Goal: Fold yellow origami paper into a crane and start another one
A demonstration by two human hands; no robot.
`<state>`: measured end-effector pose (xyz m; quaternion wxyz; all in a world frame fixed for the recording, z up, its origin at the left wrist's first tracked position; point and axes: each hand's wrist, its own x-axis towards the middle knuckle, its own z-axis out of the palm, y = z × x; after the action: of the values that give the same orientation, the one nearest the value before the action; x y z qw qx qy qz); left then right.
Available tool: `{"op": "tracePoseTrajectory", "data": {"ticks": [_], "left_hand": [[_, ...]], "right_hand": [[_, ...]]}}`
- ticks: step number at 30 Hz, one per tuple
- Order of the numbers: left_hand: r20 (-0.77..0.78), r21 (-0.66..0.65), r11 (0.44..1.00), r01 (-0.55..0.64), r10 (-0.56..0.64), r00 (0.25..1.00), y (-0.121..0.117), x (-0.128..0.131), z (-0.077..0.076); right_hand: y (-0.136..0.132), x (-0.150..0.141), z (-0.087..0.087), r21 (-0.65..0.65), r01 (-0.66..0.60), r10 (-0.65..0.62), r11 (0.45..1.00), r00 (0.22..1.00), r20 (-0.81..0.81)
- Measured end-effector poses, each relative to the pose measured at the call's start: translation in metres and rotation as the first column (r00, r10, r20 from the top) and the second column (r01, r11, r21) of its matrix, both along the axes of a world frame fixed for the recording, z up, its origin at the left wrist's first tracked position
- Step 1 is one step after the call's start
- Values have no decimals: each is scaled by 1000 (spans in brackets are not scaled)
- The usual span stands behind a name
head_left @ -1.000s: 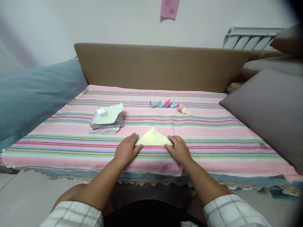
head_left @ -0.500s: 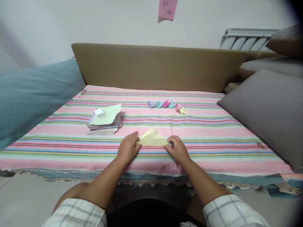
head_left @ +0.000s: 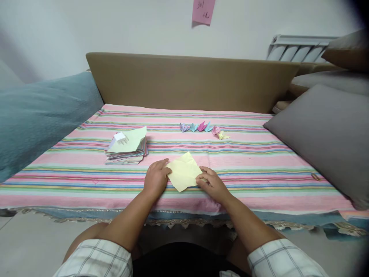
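Fingers of our left hand [head_left: 156, 177] and right hand [head_left: 212, 184] pinch opposite corners of a yellow paper [head_left: 183, 174] over the striped cloth [head_left: 250, 158]; we judge it light, thin and easily creased, best held by its edges.

Pale yellow paper [head_left: 183, 175], a single sheet, spread out in a lopsided diamond! One corner points to the near side, the opposite one away. Crease lines run across it, plainest toward the far corner, and it's not quite flat. It's to the near right of the stack [head_left: 134, 141], well clear of touching.
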<state>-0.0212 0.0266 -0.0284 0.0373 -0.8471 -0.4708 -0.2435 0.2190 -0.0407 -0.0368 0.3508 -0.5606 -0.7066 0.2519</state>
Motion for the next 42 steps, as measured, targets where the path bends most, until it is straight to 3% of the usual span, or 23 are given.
{"op": "tracePoseTrajectory", "data": {"ticks": [7,13,16,19,21,28,32,34,36,42], "left_hand": [[-74,-60,998,-1,-3,997,-2,-2,1],[-76,48,999,-18,22,997,-16,3,11],[-24,78,994,82,-81,996,-27,10,16],[-27,12,973,229,-228,973,-35,16,14],[-38,-25,970,244,-245,969,-36,18,10],[-123,-40,980,197,-201,972,-26,14,0],[-111,-66,968,243,-249,962,-20,9,-1],[-107,-81,960,267,-275,956,-18,5,0],[-112,-103,949,297,-308,945,-17,2,2],[-112,-154,929,335,-353,929,-11,-10,9]], "right_hand": [[5,-2,0,16,16,-16,1000,1000,25],[6,-3,-3,22,95,-95,995,995,9],[5,-4,-5,30,164,-163,986,986,-20],[3,-6,-7,12,230,-228,973,971,-72],[0,-9,-7,-11,249,-249,968,964,-97],[-14,-11,4,-120,169,-169,978,985,10],[-12,-7,5,111,224,-243,968,946,213],[-9,-6,4,268,170,-249,948,922,297],[-8,-7,4,345,80,-214,935,904,370],[-10,-9,5,260,-91,-32,961,900,436]]}}
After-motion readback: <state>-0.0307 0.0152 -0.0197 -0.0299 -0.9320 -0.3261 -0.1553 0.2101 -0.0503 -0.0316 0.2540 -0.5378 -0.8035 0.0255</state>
